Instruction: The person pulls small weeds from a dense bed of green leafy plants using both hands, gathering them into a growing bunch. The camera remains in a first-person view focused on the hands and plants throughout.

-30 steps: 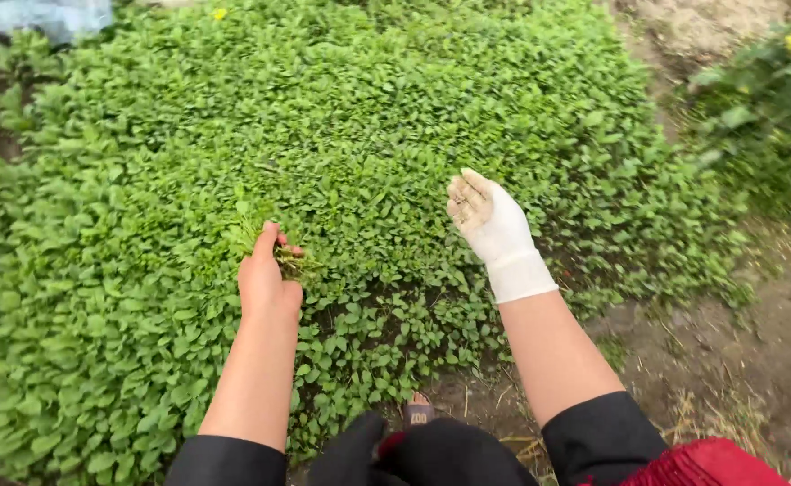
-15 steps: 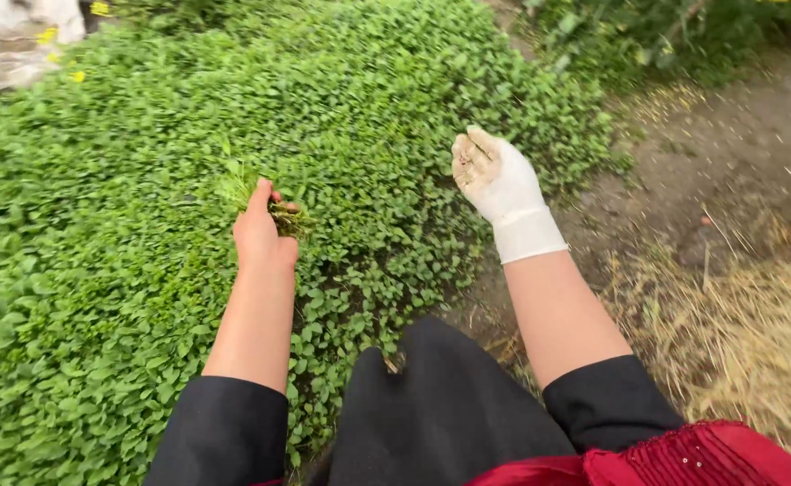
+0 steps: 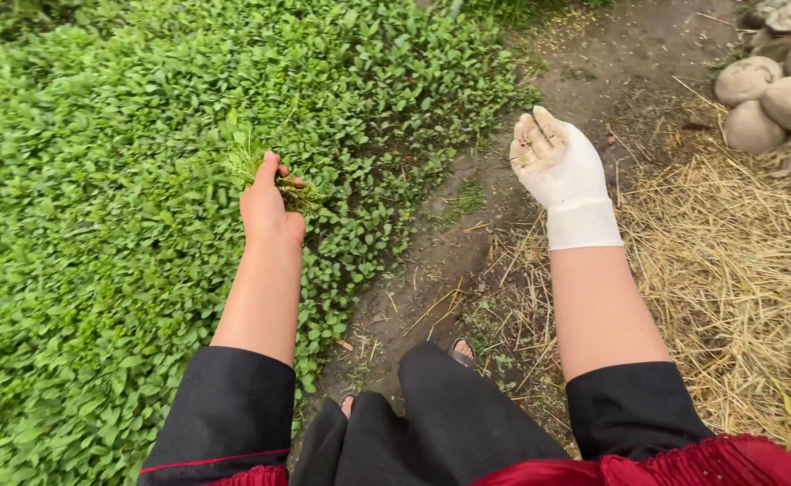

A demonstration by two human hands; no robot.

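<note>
The person's left hand (image 3: 269,209) is bare and closed in a fist around a small bunch of pulled greens (image 3: 260,166); the thin stems and leaves stick out above and to the right of the knuckles, and the bunch is held just over the edge of the dense bed of low leafy plants (image 3: 98,180) that fills the left half of the view. The right hand (image 3: 559,166) wears a soiled white glove (image 3: 580,211) that ends at the wrist; its fingers are loosely curled, palm turned up, and nothing is gripped in them. This hand hangs over the bare dirt path (image 3: 467,225) beside the bed, well apart from the left hand. Dry straw (image 3: 737,261) lies spread on the ground to the right of the gloved hand, and a few rounded stones (image 3: 755,99) sit in the upper right corner beyond it. Both forearms are bare below black sleeves (image 3: 224,405). Dark trousers and the tips of sandalled feet (image 3: 461,353) show at the bottom of the view, on the path, with a red sequinned garment edge (image 3: 683,463) at the lower right.
</note>
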